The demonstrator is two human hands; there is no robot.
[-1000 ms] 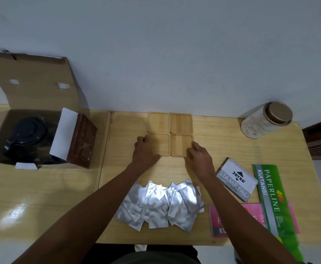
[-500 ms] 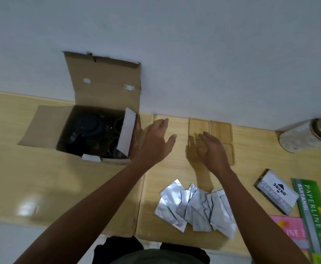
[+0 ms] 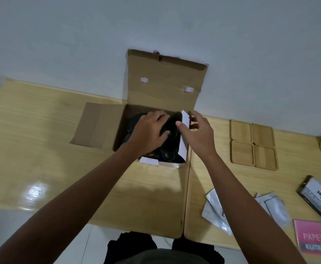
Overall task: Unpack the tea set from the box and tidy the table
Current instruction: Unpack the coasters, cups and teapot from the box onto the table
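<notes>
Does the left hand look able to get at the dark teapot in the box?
Probably yes: the box stands open with its flaps back, and the left hand is already inside over the teapot; nothing covers it.

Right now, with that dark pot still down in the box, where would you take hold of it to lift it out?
Come straight down through the open top of the cardboard box, since its walls block the sides. The dark pot shows only its rounded top beside the left hand; the handle is not visible, so probably curl fingers under that top's edge, left of the white card divider.
</notes>
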